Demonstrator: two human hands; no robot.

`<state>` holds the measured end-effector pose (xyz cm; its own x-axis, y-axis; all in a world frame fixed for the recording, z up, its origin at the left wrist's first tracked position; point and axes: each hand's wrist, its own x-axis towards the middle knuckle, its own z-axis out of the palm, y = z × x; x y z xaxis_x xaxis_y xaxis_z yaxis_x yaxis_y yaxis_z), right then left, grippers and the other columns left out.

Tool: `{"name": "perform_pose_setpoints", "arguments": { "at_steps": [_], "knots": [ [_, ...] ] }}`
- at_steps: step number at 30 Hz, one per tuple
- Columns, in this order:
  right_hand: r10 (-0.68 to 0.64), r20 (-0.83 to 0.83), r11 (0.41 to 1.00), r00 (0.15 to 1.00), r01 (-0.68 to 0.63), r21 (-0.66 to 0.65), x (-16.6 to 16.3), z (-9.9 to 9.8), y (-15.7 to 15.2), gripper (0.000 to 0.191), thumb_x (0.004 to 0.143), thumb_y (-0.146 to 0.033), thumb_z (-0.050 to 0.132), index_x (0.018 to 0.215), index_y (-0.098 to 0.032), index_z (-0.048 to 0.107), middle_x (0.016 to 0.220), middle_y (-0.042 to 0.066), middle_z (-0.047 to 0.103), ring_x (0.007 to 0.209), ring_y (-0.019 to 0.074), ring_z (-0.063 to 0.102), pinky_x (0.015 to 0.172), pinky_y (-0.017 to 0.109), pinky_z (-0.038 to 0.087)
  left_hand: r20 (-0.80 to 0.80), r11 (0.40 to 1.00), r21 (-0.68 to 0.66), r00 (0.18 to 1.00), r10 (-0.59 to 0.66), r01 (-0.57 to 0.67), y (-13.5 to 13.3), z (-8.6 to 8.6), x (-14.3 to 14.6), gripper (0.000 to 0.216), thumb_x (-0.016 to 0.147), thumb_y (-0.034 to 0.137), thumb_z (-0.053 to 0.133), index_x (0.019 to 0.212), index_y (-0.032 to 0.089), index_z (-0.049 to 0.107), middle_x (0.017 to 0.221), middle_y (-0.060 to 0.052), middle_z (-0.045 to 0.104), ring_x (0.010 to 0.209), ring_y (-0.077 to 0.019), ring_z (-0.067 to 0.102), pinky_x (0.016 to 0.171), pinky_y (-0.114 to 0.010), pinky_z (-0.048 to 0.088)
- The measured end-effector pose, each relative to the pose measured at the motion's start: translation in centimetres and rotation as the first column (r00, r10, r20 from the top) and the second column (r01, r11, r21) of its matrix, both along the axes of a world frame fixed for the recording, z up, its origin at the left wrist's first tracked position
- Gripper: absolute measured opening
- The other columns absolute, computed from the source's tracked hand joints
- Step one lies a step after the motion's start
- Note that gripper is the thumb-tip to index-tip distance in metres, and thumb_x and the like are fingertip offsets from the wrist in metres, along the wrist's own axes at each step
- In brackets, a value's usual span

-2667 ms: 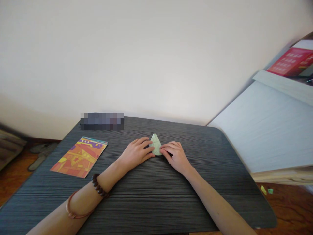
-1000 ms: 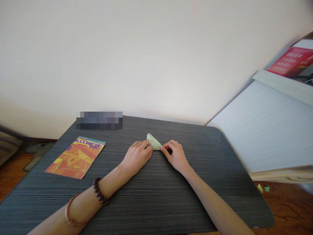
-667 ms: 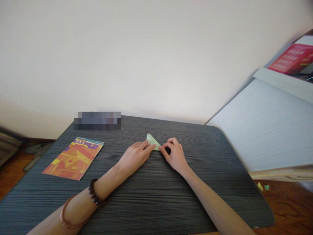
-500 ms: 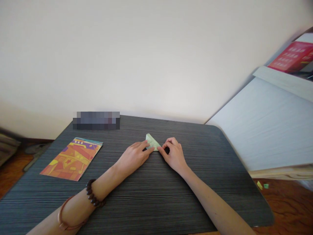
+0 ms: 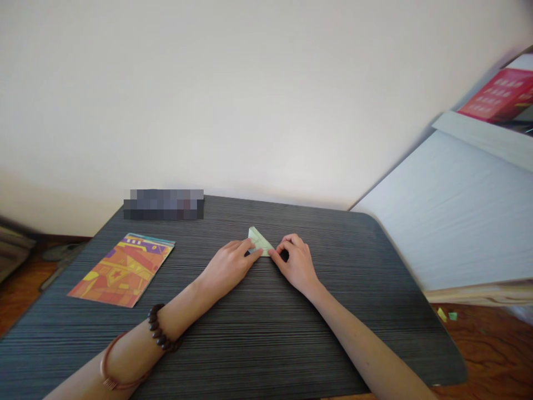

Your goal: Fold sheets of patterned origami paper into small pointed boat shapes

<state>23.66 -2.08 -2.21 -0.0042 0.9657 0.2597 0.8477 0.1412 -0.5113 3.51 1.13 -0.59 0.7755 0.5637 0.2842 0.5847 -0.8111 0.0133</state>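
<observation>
A small pale green folded paper (image 5: 259,241), now a narrow triangle, lies on the dark striped table (image 5: 258,333). My left hand (image 5: 229,265) rests flat on the table with its fingertips pressing the paper's near left edge. My right hand (image 5: 295,262) is curled, its thumb and forefinger pinching the paper's right corner. Part of the paper is hidden under my fingers.
A colourful orange and purple paper pack (image 5: 122,270) lies at the table's left. A white bed or mattress (image 5: 462,216) adjoins the right side, with a red box (image 5: 497,94) behind it. Small green scraps (image 5: 446,315) lie on the wooden floor.
The paper went from a wider upright shape to a narrow triangle folded over. My right fingers curled into a pinch at its right corner; my left fingers stayed pressing it.
</observation>
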Motion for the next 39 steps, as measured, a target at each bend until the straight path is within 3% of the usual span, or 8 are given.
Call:
{"name": "perform_pose_setpoints", "arguments": {
  "at_steps": [39],
  "knots": [
    [0.050,0.004,0.997,0.999,-0.050,-0.056,0.20,0.47,0.23,0.020,0.082,-0.040,0.058,0.074,-0.021,0.060,0.096,0.004,0.055,0.091,0.0196,0.053,0.082,0.036,0.037,-0.059,1.000,0.020,0.998,0.003,-0.002,-0.13,0.08,0.15,0.028,0.088,0.014,0.047,0.114,0.019,0.058,0.103,-0.010,0.058,0.096,-0.0226,0.061,0.084,-0.038,0.051]
  ]
}}
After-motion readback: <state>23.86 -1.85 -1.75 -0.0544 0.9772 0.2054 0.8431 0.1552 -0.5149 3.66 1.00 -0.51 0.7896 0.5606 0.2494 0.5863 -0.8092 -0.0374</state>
